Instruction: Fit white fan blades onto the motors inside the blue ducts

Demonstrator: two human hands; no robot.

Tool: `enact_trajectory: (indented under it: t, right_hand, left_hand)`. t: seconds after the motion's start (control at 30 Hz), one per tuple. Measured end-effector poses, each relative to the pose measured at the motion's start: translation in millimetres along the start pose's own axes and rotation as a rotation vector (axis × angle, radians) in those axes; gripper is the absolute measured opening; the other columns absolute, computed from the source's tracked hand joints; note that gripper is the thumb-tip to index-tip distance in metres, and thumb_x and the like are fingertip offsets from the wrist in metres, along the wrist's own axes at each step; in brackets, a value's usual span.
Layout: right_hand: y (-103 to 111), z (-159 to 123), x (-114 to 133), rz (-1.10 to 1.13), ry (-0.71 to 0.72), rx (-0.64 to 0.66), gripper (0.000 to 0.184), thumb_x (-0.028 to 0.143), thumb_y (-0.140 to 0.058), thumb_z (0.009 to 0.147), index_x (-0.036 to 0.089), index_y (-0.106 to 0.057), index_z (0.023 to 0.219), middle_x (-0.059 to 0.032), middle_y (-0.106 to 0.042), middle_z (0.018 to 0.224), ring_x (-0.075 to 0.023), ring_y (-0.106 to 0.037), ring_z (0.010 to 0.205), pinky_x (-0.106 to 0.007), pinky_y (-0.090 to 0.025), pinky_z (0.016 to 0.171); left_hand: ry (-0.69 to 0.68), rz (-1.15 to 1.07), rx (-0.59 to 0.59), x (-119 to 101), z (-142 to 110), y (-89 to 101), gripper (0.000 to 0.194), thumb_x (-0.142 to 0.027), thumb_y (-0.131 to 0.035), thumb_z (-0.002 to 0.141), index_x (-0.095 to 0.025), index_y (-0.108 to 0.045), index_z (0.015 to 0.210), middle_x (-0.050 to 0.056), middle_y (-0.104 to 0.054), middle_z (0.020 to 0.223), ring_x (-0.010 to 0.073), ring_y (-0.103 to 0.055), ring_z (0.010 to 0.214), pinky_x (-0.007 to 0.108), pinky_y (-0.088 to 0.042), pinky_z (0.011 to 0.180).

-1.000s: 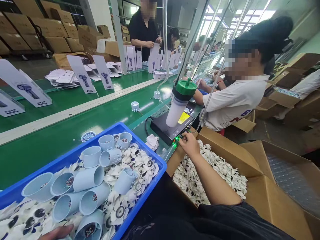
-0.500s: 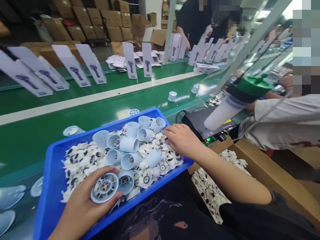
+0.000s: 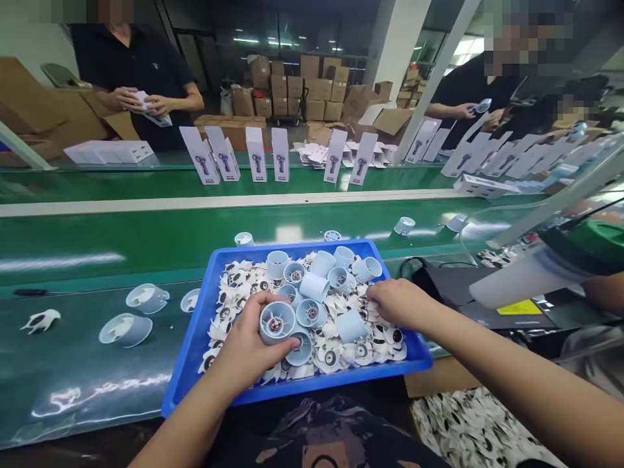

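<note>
My left hand (image 3: 256, 344) is closed around a light-blue fan housing (image 3: 277, 322), its open end up, with spokes and a copper-coloured motor inside. It is held over the front left part of a blue tray (image 3: 188, 364). Loose white fan blades (image 3: 329, 357) with dark round hubs fill the tray, and several more light-blue housings (image 3: 314, 286) lie on top of them. My right hand (image 3: 402, 302) reaches into the tray's right side, fingers bent down and pressed together among the blades. Its fingertips are partly hidden, so what they grip cannot be made out.
Housings (image 3: 125, 329) and a single blade (image 3: 41, 321) lie on the bench at left. Beyond the tray runs a green conveyor (image 3: 146, 237) with upright white boxes (image 3: 257, 155). A black device (image 3: 453, 296) stands at right, above a carton of blades (image 3: 480, 422). Co-workers (image 3: 141, 78) stand opposite.
The view has swung left and up, bringing a co-worker into sight. My left hand still holds the housing; my right hand's fingers have curled down into the blades.
</note>
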State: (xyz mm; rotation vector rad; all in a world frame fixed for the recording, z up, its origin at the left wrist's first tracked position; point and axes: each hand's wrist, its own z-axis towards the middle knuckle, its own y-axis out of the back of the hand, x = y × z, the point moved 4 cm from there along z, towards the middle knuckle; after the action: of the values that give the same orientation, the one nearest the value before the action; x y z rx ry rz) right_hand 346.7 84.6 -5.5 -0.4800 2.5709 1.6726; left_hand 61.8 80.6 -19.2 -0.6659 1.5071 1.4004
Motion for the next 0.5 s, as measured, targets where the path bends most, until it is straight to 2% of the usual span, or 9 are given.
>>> enact_trajectory:
  t: [0.13,0.23,0.3,0.37,0.43,0.5]
  right_hand:
    - [0.7,2.4,2.5,0.019,-0.012,0.021,0.021,0.029,-0.06,0.099,0.013,-0.063,0.113,-0.0078,-0.063,0.113,-0.0205,-0.062,0.104,-0.042,-0.053,0.093]
    - [-1.7,2.5,1.0,0.024,-0.043,0.02,0.023,0.033,-0.061,0.099,0.013,-0.064,0.11,-0.0061,-0.064,0.104,-0.0186,-0.063,0.095,-0.039,-0.054,0.089]
    - [2.2,-0.4,0.0,0.024,-0.075,-0.005,0.018,0.029,-0.064,0.095,0.012,-0.065,0.101,-0.0063,-0.065,0.095,-0.0191,-0.064,0.089,-0.039,-0.054,0.085]
    - [14.7,-9.8,2.7,0.033,-0.111,-0.082,0.012,0.021,-0.063,0.091,0.01,-0.066,0.095,-0.0107,-0.066,0.092,-0.023,-0.064,0.087,-0.04,-0.052,0.082]
    - [33.2,-26.1,13.5,0.062,-0.118,-0.184,0.017,0.02,-0.057,0.091,0.011,-0.066,0.103,-0.0143,-0.066,0.101,-0.0256,-0.063,0.091,-0.039,-0.05,0.082]
    - [52.8,-45.5,36.9,0.159,0.02,-0.32,0.025,0.026,-0.053,0.094,0.017,-0.062,0.115,-0.01,-0.064,0.114,-0.0223,-0.062,0.098,-0.034,-0.049,0.084]
  left_hand:
    - [-0.114,-0.041,-0.016,-7.6,-7.1,8.3,0.05,-0.037,-0.077,0.071,-0.025,-0.058,0.116,0.012,-0.062,0.132,0.0328,-0.059,0.122,0.05,-0.046,0.103]
    - [-0.151,-0.031,0.03,-7.9,-15.8,12.6,0.054,-0.037,-0.073,0.075,-0.025,-0.057,0.125,0.012,-0.065,0.128,0.0329,-0.06,0.122,0.051,-0.044,0.107]
    - [-0.159,-0.019,0.027,-8.5,-20.9,14.7,0.057,-0.034,-0.07,0.076,-0.024,-0.054,0.13,0.012,-0.065,0.126,0.0319,-0.062,0.118,0.05,-0.047,0.105]
    - [-0.16,0.015,-0.004,-11.3,-23.8,15.7,0.06,-0.033,-0.071,0.073,-0.023,-0.054,0.13,0.012,-0.065,0.125,0.0313,-0.063,0.116,0.049,-0.048,0.103]
    - [-0.153,0.058,0.004,-16.7,-24.3,12.7,0.058,-0.033,-0.076,0.07,-0.024,-0.057,0.124,0.01,-0.066,0.122,0.0302,-0.064,0.112,0.047,-0.051,0.1]
    - [-0.186,0.099,0.039,-25.7,-23.2,6.6,0.053,-0.034,-0.078,0.07,-0.025,-0.059,0.119,0.008,-0.068,0.117,0.0288,-0.066,0.108,0.046,-0.052,0.096]
